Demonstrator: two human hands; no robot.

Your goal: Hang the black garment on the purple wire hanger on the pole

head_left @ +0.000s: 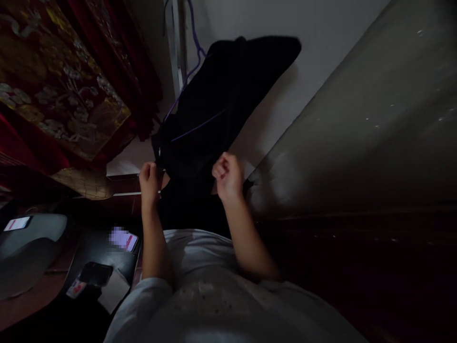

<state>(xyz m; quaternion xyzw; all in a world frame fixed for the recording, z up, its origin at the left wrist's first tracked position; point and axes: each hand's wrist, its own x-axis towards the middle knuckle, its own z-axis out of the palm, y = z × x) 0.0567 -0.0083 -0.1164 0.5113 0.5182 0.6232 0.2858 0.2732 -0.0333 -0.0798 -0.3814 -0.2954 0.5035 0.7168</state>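
A black garment [228, 85] lies spread in front of me over a pale surface, its exact kind unclear in the dim light. A thin purple hanger [195, 38] runs beside and into it, and part of its bar shows against the black cloth. My left hand [148, 180] is closed at the garment's near left edge, pinching the cloth. On the near right edge my right hand [228, 175] is also closed, its fingers curled at the fabric. The part of the cloth inside each grip is hidden.
A red curtain with gold and silver patterns [74, 90] hangs on the left. A pale, shiny plastic-like cover [342, 128] slopes along the right. At lower left, a dark seat [89, 243] bears a lit phone [128, 240], a black item [95, 274] and paper [114, 289]; another phone [17, 223] lies beyond.
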